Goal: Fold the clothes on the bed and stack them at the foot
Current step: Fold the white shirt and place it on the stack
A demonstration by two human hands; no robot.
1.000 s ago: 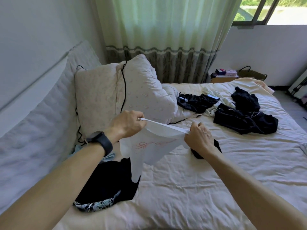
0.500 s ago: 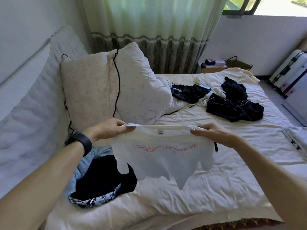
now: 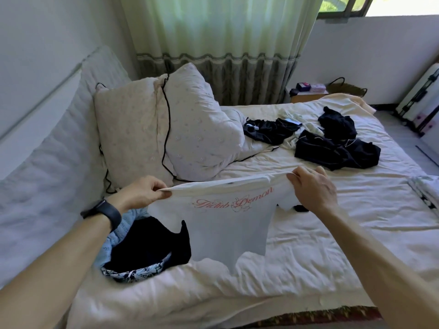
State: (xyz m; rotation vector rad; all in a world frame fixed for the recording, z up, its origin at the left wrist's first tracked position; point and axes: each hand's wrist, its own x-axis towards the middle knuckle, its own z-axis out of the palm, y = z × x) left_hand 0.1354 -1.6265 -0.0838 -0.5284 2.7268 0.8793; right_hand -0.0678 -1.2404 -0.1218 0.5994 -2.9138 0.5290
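Note:
A white T-shirt (image 3: pixel 225 224) with pink script lettering hangs spread out above the cream bed (image 3: pixel 332 233). My left hand (image 3: pixel 140 194) pinches its left shoulder. At the other shoulder, my right hand (image 3: pixel 311 188) grips the top edge. The hem droops onto the sheet. Below my left forearm lies a heap of clothes (image 3: pixel 145 252): black, light blue and a patterned piece. More black garments (image 3: pixel 337 148) lie crumpled at the far right of the bed, and another dark one (image 3: pixel 268 130) sits near the pillows.
Two pillows (image 3: pixel 166 129) lean on the padded headboard (image 3: pixel 47 174) at left, a black cable across them. A folded pale item (image 3: pixel 425 191) lies at the bed's right edge. A nightstand (image 3: pixel 306 91), basket and suitcase (image 3: pixel 425 100) stand beyond the bed.
The shirt went from bunched between my hands to stretched wide and facing me. My hands moved apart along its top edge, and my view shifted back and to the right.

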